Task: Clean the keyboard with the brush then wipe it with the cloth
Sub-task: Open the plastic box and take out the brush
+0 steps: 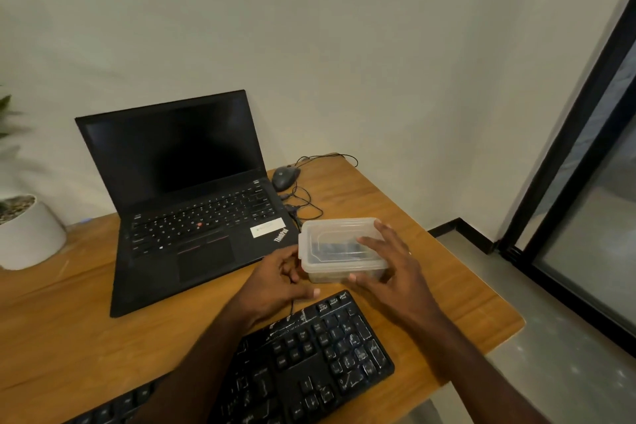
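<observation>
A black keyboard [309,361] lies at the near edge of the wooden desk [69,337], partly under my forearms, with pale smears on its keys. Just beyond it sits a clear plastic lidded container [335,239] with something dark blue inside. My left hand [278,280] has its curled fingers at the container's left clip. My right hand [392,262] rests on the lid's right side, fingers spread over the top and thumb at the front wall. No brush or cloth shows in the open.
An open black laptop [192,203] stands behind the container at centre left. A black mouse [285,177] and tangled cables [303,203] lie at the back right. A white plant pot [27,234] sits far left. The desk's right edge drops to the floor.
</observation>
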Demonstrator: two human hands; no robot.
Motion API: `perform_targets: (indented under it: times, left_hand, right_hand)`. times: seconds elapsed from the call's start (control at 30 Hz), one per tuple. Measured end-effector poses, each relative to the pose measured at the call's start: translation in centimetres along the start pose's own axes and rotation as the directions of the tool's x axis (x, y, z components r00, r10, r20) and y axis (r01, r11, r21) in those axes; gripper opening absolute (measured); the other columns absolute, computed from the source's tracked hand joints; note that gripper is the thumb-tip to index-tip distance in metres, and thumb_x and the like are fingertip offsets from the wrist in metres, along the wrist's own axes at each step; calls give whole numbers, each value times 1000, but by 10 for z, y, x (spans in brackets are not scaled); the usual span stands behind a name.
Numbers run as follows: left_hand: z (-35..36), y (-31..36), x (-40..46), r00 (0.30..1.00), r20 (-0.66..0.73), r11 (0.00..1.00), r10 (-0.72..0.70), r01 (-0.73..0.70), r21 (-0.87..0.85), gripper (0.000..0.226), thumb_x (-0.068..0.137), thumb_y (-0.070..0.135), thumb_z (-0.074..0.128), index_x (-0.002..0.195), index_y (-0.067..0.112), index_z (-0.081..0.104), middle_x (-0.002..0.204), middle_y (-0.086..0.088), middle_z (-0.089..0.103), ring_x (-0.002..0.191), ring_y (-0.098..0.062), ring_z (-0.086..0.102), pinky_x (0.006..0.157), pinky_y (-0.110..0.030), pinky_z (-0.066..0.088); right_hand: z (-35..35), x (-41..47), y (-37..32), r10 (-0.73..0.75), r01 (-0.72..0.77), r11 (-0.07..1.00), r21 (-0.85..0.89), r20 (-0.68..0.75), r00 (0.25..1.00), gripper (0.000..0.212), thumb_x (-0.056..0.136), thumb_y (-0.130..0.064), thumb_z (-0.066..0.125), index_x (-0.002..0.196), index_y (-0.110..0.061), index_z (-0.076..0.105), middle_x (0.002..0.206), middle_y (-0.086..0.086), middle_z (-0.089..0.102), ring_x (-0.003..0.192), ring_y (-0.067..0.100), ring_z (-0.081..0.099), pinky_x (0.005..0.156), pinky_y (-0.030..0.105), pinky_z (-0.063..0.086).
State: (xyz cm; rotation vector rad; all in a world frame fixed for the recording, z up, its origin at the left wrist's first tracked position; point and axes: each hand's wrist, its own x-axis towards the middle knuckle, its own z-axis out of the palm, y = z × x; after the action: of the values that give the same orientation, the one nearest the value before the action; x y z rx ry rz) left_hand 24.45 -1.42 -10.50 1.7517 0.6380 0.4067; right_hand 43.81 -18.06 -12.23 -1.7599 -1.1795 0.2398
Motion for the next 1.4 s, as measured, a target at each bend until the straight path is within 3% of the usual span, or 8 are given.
perform_targets:
  times: [0.1,0.3,0.5,0.63,0.83,1.1,1.27,1.4]
  left_hand:
    - [11,1,1,995,-67,997,76,-75,17,65,64,11,93,123,17,66,110,-5,73,102,-19,69,87,-33,58]
    - [16,8,0,975,-151,979,162,-140,148,42,70,13,89,108,15,74,93,5,71,78,6,64,68,-11,48]
    - [7,6,3,990,-99,989,105,-94,111,52,68,12,91,115,15,70,97,3,76,82,-5,70,72,-21,55]
    - [6,7,2,990,-102,986,98,-83,146,53,68,16,90,117,18,69,97,4,76,79,-15,69,73,-29,58]
    - [7,11,1,994,-93,989,66,-53,138,49,71,7,87,114,16,67,82,12,74,66,1,64,63,-17,52]
    - [4,16,6,994,-87,987,73,-59,146,49,70,5,87,114,13,68,100,9,76,90,-9,72,78,-22,57]
    - [1,13,8,991,-94,971,98,-75,228,47,68,11,90,109,20,70,83,14,74,70,-2,66,63,-18,53]
    - [-7,6,10,986,-124,950,108,-65,305,51,64,23,93,109,23,71,80,10,69,59,-3,52,54,-19,45]
  right_hand:
    - [0,1,-2,-3,4,999,37,-42,999,55,79,-64,72,127,-37,67,161,-15,30,150,8,19,116,46,38]
    - [-9,13,-7,-13,17,998,55,-67,998,41,79,-69,64,116,-52,64,147,-14,50,139,10,38,109,49,44]
    - [-32,59,-10,-92,93,996,-11,25,995,42,95,-58,53,126,-32,64,118,-12,68,106,7,65,85,41,61]
    - [-42,107,-11,-18,35,987,-157,108,994,13,105,-40,45,115,-36,52,104,-4,69,85,11,68,66,27,59]
    - [-37,155,-3,186,-158,966,-204,126,975,15,105,-17,50,115,-22,59,107,10,69,83,26,70,72,34,60]
    - [-17,178,23,389,-296,858,-420,155,908,30,100,-12,56,128,-13,67,132,10,65,116,30,62,99,40,54]
    - [-16,169,14,330,-221,846,-486,152,932,44,97,-30,61,139,-16,59,144,9,56,131,31,52,112,43,41]
    - [-17,142,-20,56,-30,950,-312,75,996,15,92,-21,69,107,-22,72,108,-4,64,95,9,60,87,29,50]
